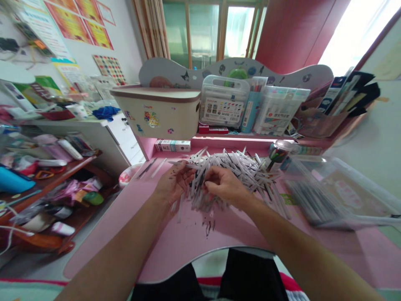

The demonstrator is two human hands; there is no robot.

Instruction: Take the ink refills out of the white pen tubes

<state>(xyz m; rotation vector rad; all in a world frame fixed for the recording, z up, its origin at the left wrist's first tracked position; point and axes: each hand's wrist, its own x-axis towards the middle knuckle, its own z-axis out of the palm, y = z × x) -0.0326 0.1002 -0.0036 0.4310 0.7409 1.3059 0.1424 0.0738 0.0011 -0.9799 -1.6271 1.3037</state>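
My left hand (175, 180) is at the left edge of a heap of pens, palm turned up, thumb and index finger pinched on a slim whitish pen (191, 165). Close by, over the front of the heap, my right hand (226, 184) has its thumb and forefinger pressed together. A small dark bit shows at those fingertips, too small to name. The heap of white and clear pens (241, 167), some with dark parts, spreads behind and beneath both hands. Dark smudges (208, 228) mark the pink desk in front, and dark specks dot my left wrist.
A clear plastic box (360, 184) with thin dark sticks stands right on the pink desk (175, 251). Near it is a jar of pens (277, 154). A cream bin (159, 113) and marker cases (224, 100) line the shelf behind. Loose pens (159, 167) lie left.
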